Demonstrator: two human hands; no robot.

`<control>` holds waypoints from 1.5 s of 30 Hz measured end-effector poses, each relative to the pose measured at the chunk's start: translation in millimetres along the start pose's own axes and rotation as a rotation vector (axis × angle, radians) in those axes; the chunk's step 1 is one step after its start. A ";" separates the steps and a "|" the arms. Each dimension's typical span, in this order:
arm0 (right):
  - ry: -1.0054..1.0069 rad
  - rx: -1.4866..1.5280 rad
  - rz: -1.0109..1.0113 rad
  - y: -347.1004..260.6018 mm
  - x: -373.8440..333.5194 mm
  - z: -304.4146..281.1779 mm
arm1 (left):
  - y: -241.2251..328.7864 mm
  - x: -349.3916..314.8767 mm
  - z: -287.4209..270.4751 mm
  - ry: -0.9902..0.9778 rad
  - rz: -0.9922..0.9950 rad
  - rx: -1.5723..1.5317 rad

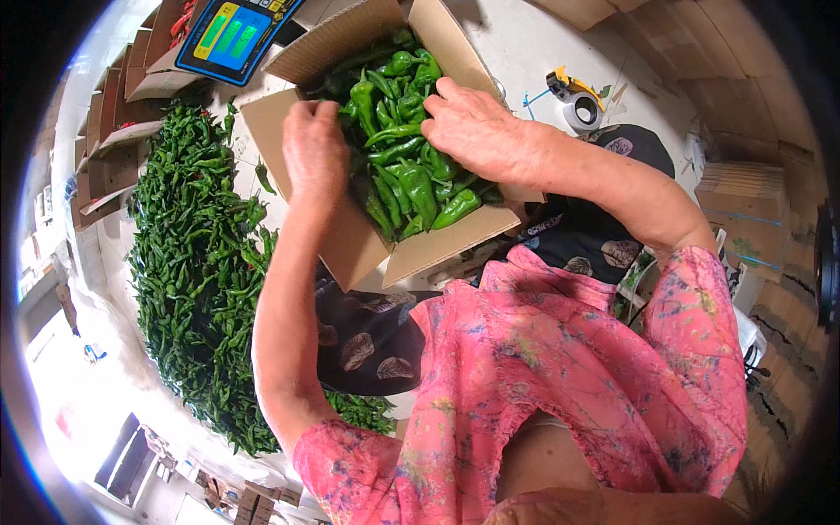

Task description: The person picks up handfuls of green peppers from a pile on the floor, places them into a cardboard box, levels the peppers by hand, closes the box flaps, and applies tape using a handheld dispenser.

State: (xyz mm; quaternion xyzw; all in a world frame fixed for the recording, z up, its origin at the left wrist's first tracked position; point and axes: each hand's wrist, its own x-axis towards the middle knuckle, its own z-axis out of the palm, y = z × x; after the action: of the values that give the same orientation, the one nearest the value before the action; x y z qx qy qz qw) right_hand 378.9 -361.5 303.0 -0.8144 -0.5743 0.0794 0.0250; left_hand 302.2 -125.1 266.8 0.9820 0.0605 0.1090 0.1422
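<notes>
An open cardboard box (455, 248), its flaps spread outward, stands before me, filled with glossy green peppers (418, 191). At the box's left side, my left hand (313, 147) is closed, its fingers curled down over the inner edge beside the peppers; what its fingertips hold is hidden. My right hand (471, 129) reaches in from the right with bent fingers touching the peppers at that side. Its fingertips are partly out of sight, so I cannot make out what they grip.
A large heap of green peppers (197, 271) covers the floor on the left. Cardboard boxes (112, 144) line the far left. A digital scale display (234, 37) stands behind the box. A tape dispenser (577, 101) lies at the right, with stacked flat cardboard (744, 206) beyond it.
</notes>
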 end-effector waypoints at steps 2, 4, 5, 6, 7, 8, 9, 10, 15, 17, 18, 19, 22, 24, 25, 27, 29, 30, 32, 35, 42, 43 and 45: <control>0.089 -0.005 -0.017 3.1 0.4 3.1 | -12.3 11.3 -8.6 -0.086 -0.088 -0.039; 0.146 0.112 -0.027 -1.5 3.2 -2.0 | -21.2 13.7 -14.0 -0.071 -0.057 -0.087; 0.146 0.115 -0.026 -1.3 5.4 -6.0 | -20.5 19.0 -18.0 -0.117 -0.090 -0.088; 0.176 0.144 -0.057 -1.9 9.7 -10.6 | -21.6 22.7 -20.6 -0.162 -0.124 -0.088; 0.206 0.172 -0.089 -4.2 15.4 -13.3 | -32.6 20.2 -15.9 -0.108 -0.083 -0.144; 0.206 0.171 -0.083 -6.9 24.8 -13.9 | -33.0 21.4 -17.2 -0.109 -0.078 -0.147; 0.191 0.157 -0.097 -10.6 38.5 -14.7 | -31.5 21.2 -22.7 -0.041 -0.058 -0.174; 0.177 0.143 -0.112 -13.5 51.7 -14.7 | -30.9 19.9 -29.8 0.026 -0.040 -0.201; 0.123 0.019 -0.159 -8.2 85.0 15.2 | -4.3 22.6 -86.1 0.102 -0.188 -0.252; 0.136 0.043 -0.164 -5.2 91.2 24.0 | -5.8 15.0 -92.0 0.147 -0.172 -0.251; 0.149 0.070 -0.165 -4.0 93.2 27.1 | -4.2 11.1 -89.8 0.186 -0.140 -0.266; 0.085 0.022 -0.174 -1.1 95.3 29.9 | 1.8 5.9 -85.7 0.166 -0.146 -0.315; -0.017 0.138 -0.100 -1.6 112.6 9.5 | 15.7 -15.6 -85.5 0.158 -0.056 -0.219; -0.001 0.110 -0.075 -3.2 121.4 12.9 | 13.7 -18.7 -82.6 0.268 -0.044 -0.266; 0.033 0.050 -0.100 -3.9 125.9 14.6 | 12.3 -18.7 -84.9 0.265 -0.128 -0.340; 0.277 0.015 -0.218 -3.0 128.1 26.6 | 11.4 -19.9 -88.8 0.225 -0.229 -0.380; 0.206 0.049 -0.194 6.9 125.1 25.5 | 14.5 -21.9 -82.4 0.202 -0.222 -0.384; 0.142 0.082 -0.175 9.9 124.6 16.5 | 18.5 -24.9 -82.7 0.180 -0.204 -0.356; 0.138 0.180 -0.097 24.9 117.3 -0.7 | 21.4 -31.5 -66.1 0.186 -0.163 -0.363; 0.408 0.486 0.145 52.6 120.0 -4.3 | 25.3 -42.4 -51.0 0.088 -0.105 -0.236; 0.455 0.610 0.039 34.9 127.0 -5.7 | 26.2 -33.6 -14.8 -0.058 0.028 -0.225; 0.495 0.581 0.038 30.3 133.0 -8.0 | 22.2 -35.2 -11.1 -0.061 0.022 -0.226; 0.545 0.545 0.036 29.6 140.4 -8.8 | 19.7 -29.5 -10.1 -0.045 0.034 -0.224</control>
State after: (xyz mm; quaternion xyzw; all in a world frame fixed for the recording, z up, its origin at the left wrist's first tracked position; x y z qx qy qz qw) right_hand 453.8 -239.2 293.6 -0.7791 -0.4899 0.0105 0.3909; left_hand 273.0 -145.6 276.2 0.9630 0.0281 0.0953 0.2505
